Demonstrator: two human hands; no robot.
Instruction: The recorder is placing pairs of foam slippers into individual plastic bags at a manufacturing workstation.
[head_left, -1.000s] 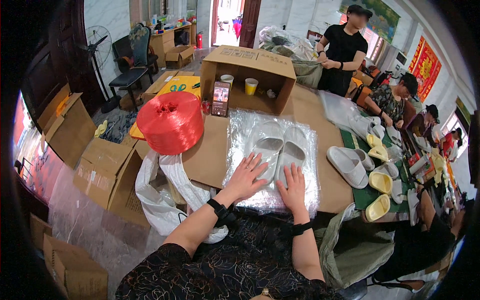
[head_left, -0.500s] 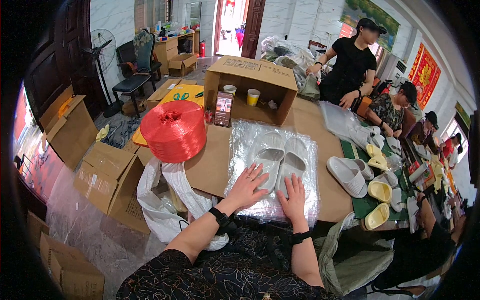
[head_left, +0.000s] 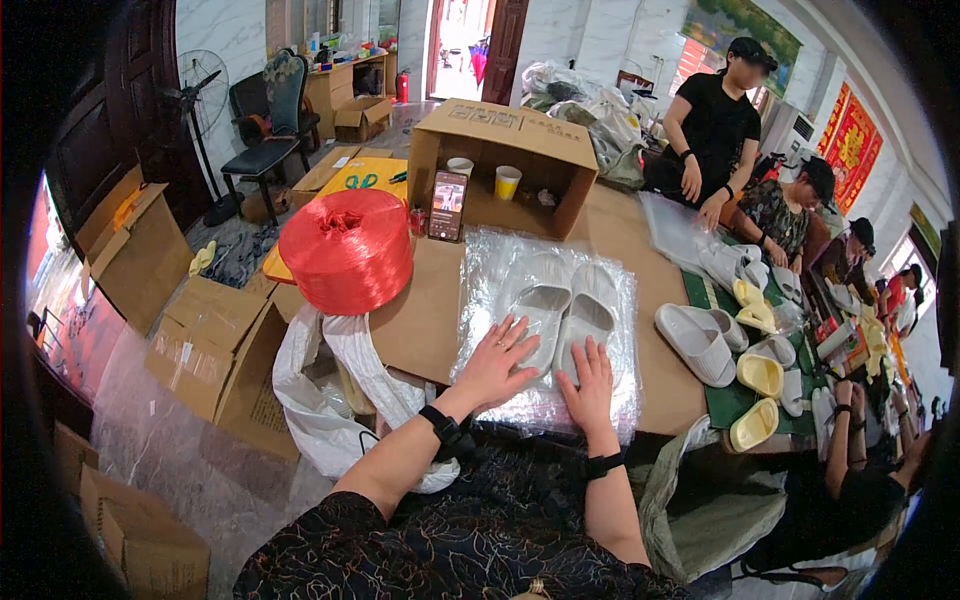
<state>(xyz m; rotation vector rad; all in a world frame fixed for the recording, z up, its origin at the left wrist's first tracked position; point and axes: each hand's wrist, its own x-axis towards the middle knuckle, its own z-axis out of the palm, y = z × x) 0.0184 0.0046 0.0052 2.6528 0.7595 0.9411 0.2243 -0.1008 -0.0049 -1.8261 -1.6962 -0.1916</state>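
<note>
A pair of light grey slippers (head_left: 541,300) lies side by side on a stack of clear plastic bags (head_left: 622,340), toes pointing away from me. Shiny film seems to cover them; whether they are fully inside the top bag I cannot tell. My left hand (head_left: 492,364) rests flat with fingers apart at the heel end of the left slipper. On the right slipper's heel end lies my right hand (head_left: 588,388), its fingers also stretched out. Neither hand grips anything.
A roll of red plastic twine (head_left: 345,252), a phone (head_left: 446,206) and an open cardboard box (head_left: 500,122) holding paper cups stand around the stack. Grey and yellow slippers (head_left: 760,374) lie to the right. An open woven sack (head_left: 715,500) hangs at the table's near edge. Co-workers (head_left: 715,130) work beyond.
My hands stay spread at the slippers' heel ends with hardly any shift. The view has tilted slightly. The standing co-worker's hand has come down from the bundle of bags toward their body.
</note>
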